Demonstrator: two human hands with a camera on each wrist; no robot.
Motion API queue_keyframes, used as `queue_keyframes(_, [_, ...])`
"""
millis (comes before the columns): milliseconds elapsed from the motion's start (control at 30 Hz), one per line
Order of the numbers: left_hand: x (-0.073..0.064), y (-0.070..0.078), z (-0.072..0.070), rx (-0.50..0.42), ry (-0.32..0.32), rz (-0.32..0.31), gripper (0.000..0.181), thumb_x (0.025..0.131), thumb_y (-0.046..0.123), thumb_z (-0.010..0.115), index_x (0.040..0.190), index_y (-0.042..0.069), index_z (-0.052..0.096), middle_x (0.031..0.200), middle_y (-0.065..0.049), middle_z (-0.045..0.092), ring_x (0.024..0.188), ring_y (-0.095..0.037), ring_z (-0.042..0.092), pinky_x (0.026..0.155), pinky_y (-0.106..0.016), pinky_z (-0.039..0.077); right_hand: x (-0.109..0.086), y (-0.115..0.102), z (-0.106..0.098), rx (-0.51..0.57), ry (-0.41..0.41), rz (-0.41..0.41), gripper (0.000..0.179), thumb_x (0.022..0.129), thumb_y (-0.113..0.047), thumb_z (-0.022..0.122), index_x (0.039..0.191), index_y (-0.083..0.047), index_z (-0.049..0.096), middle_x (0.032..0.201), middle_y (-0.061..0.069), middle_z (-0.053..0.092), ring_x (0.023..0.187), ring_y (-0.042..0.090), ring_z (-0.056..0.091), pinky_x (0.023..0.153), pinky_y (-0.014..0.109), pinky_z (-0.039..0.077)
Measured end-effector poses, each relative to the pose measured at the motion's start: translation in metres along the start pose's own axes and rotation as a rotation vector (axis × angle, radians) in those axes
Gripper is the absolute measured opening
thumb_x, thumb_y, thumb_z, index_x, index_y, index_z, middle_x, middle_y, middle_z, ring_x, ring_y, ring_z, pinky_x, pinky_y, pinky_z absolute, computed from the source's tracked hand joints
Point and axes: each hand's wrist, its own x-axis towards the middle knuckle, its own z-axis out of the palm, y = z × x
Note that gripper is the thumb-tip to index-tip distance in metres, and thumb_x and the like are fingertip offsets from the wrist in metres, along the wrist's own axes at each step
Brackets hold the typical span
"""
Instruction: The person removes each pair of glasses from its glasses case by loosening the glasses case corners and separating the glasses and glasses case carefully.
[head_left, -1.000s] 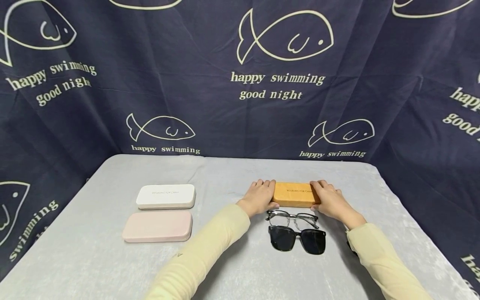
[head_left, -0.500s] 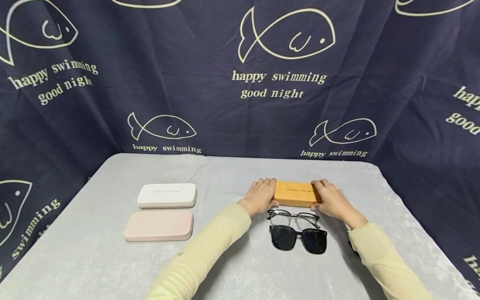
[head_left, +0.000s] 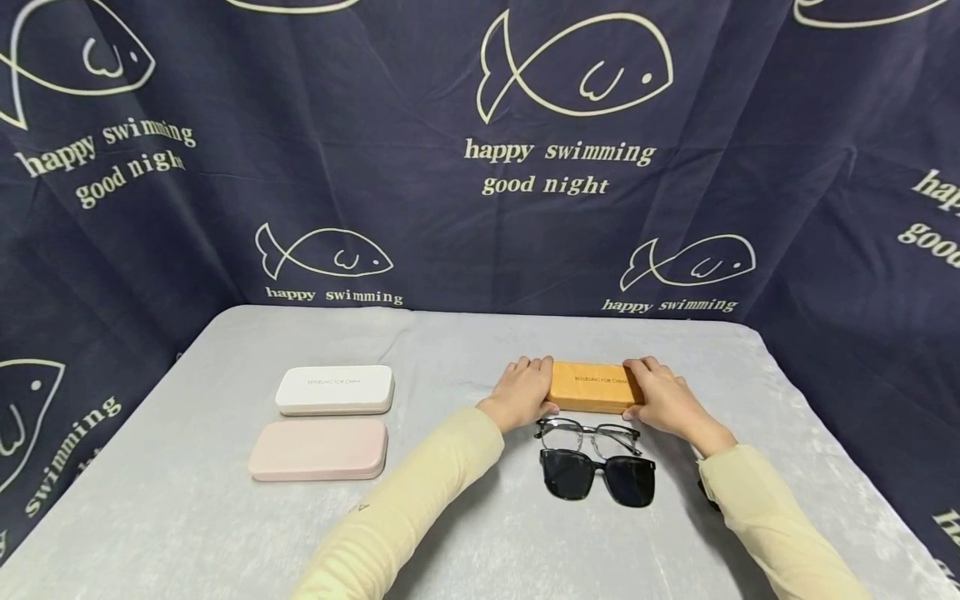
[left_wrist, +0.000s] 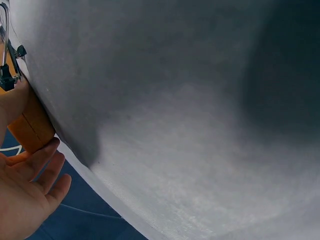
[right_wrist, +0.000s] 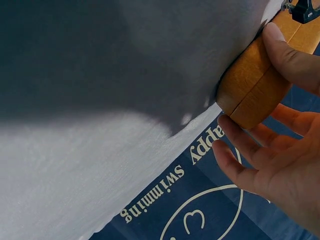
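Observation:
An orange glasses case (head_left: pixel 590 387) with small lettering on its lid lies on the table, lid closed. My left hand (head_left: pixel 520 394) grips its left end, thumb on the near side and fingers around the far side. At the other end my right hand (head_left: pixel 667 400) holds it the same way; the right wrist view shows the thumb pressed on the case (right_wrist: pixel 255 82) and fingertips at its end. Just in front lie clear eyeglasses (head_left: pixel 588 437) with dark upper rims, and nearer still black sunglasses (head_left: pixel 597 478).
On the left of the grey cloth-covered table (head_left: pixel 465 350) a white glasses case (head_left: pixel 335 390) sits behind a pink one (head_left: pixel 318 450). A dark object (head_left: pixel 706 495) is mostly hidden beside the right sleeve. A navy fish-print curtain (head_left: pixel 435 167) encloses the back and sides.
Both hands keep their hold on the orange case, which stays in place. The whole head view has shifted only slightly.

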Motion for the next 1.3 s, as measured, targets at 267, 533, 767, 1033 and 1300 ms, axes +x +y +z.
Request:
queue_keyframes(267, [0.000, -0.003, 0.000, 0.019, 0.018, 0.013, 0.064, 0.081, 0.049, 0.060, 0.125, 0.007, 0.040, 0.113, -0.004, 0.057, 0.100, -0.020, 0.051, 0.086, -0.031, 0.043, 0.000, -0.001, 0.000, 0.004, 0.015, -0.017, 0.074, 0.064, -0.017, 0.081, 0.125, 0.004, 0.045, 0.116, 0.027, 0.050, 0.101, 0.043, 0.050, 0.072, 0.052, 0.040])
queue_keyframes(533, [-0.002, -0.008, -0.003, 0.029, 0.017, 0.016, 0.069, 0.082, 0.048, 0.060, 0.131, 0.006, 0.035, 0.119, -0.006, 0.054, 0.106, -0.021, 0.050, 0.091, -0.033, 0.042, 0.000, -0.003, 0.001, 0.004, 0.041, -0.034, 0.074, 0.064, -0.018, 0.081, 0.125, 0.004, 0.045, 0.115, 0.025, 0.051, 0.101, 0.041, 0.050, 0.073, 0.051, 0.040])
queue_keyframes(767, [-0.006, -0.013, -0.007, 0.019, 0.009, 0.018, 0.077, 0.083, 0.045, 0.060, 0.140, 0.005, 0.027, 0.128, -0.009, 0.050, 0.115, -0.023, 0.047, 0.098, -0.035, 0.039, 0.000, -0.008, -0.001, -0.003, 0.065, -0.056, 0.075, 0.064, -0.021, 0.081, 0.126, 0.002, 0.045, 0.114, 0.023, 0.051, 0.102, 0.040, 0.050, 0.075, 0.051, 0.039])
queue_keyframes(1033, [-0.016, -0.023, -0.015, 0.022, 0.026, 0.030, 0.078, 0.082, 0.045, 0.062, 0.140, 0.004, 0.028, 0.129, -0.009, 0.050, 0.114, -0.023, 0.047, 0.095, -0.035, 0.040, 0.002, -0.020, -0.005, -0.034, 0.066, -0.077, 0.075, 0.065, -0.025, 0.081, 0.126, 0.001, 0.046, 0.113, 0.021, 0.052, 0.103, 0.039, 0.050, 0.075, 0.051, 0.039])
queue_keyframes(1300, [-0.027, -0.034, -0.020, 0.004, 0.030, 0.036, 0.077, 0.081, 0.043, 0.065, 0.138, 0.004, 0.031, 0.127, -0.009, 0.051, 0.112, -0.023, 0.047, 0.095, -0.036, 0.040, 0.004, -0.034, -0.005, -0.057, 0.078, -0.113, 0.075, 0.065, -0.029, 0.081, 0.126, 0.000, 0.046, 0.111, 0.020, 0.052, 0.100, 0.037, 0.051, 0.076, 0.050, 0.040])
